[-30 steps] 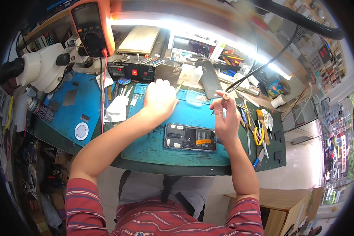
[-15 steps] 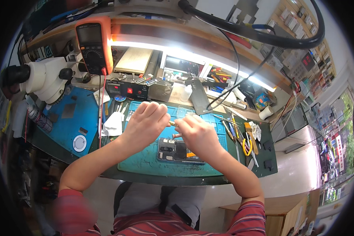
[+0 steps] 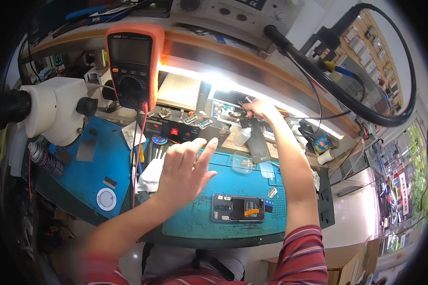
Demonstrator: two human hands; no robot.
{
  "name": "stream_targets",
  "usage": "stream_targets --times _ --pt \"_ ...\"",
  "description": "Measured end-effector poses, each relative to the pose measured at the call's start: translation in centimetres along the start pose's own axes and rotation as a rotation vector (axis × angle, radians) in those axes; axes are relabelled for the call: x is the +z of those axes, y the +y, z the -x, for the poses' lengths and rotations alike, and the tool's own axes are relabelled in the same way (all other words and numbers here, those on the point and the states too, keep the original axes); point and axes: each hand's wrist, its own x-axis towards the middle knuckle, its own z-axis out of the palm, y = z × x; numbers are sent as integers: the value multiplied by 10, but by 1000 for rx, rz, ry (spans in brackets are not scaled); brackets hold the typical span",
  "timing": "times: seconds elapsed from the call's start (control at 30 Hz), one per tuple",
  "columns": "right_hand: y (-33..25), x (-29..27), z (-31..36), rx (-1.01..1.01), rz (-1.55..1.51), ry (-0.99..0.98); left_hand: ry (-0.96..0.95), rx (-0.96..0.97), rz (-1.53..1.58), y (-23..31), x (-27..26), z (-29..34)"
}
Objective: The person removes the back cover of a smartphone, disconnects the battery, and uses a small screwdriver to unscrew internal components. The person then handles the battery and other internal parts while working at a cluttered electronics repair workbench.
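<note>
My left hand point(image 3: 183, 166) hovers above the blue work mat point(image 3: 190, 223), its fingers spread and nothing in them. Reaching far back beneath the lit shelf, my right hand point(image 3: 257, 108) has its fingers closed around a small brass-coloured piece point(image 3: 247, 99); its exact kind is too small to make out. On the mat lies an opened phone point(image 3: 223, 209), its black battery and an orange strip exposed. A dark flat panel point(image 3: 258, 142) leans below my right hand, beside a small white bottle point(image 3: 243, 137). A clear plastic box point(image 3: 242, 162) sits at the mat's back.
An orange multimeter point(image 3: 133, 66) stands at the back left, near a white microscope point(image 3: 57, 107). A spray can point(image 3: 46, 159) and a round white disc point(image 3: 106, 199) lie farther left. A thick black cable point(image 3: 366, 111) arches over the right side. White tissue point(image 3: 152, 175) is near my left wrist.
My hands have parted from over the phone. The right one has gone far back to the shelf; the left has opened and stays over the mat. The view has shifted too.
</note>
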Motion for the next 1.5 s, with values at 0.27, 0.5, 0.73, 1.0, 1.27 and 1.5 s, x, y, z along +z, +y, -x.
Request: stream_targets --times 0.27,0.5,0.73,1.0,1.27,1.5 --pt "30 33 -70 -120 -412 20 -28 -25 41 1 2 -2" --pt "34 14 27 -400 270 357 -96 -43 11 -4 6 2" --pt "119 -18 197 -364 98 257 -80 8 22 0 14 6" --pt "118 25 303 -317 -197 345 -426 -57 542 10 22 18" --pt "215 21 236 98 233 184 -710 141 537 27 17 14" --pt "201 -3 209 73 322 -12 -677 160 523 25 18 18"
